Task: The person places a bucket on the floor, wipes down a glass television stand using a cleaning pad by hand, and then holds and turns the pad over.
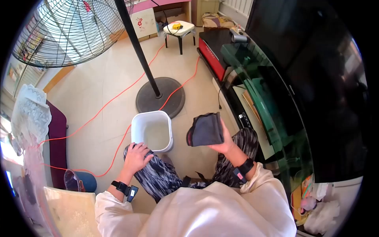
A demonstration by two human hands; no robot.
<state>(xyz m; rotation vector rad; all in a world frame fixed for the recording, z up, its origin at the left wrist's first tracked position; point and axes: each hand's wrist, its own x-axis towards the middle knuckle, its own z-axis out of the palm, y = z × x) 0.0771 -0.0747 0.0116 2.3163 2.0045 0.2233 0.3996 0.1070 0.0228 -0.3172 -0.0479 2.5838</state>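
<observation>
A folded dark grey cloth (205,129) is held up in my right hand (226,139), whose fingers wrap round its right edge. My left hand (137,157) rests on my left knee with its fingers spread, holding nothing. Just beyond that knee, a white square bucket (169,138) stands on the floor with what looks like cloudy water inside. The cloth is to the right of the bucket and apart from it.
A fan pole rises from a round black base (144,96) behind the bucket. Orange-red cord (103,108) crosses the floor. A glass-topped TV stand (268,98) lines the right side. A blue bin (87,181) lies at left; a white stool (185,27) stands farther back.
</observation>
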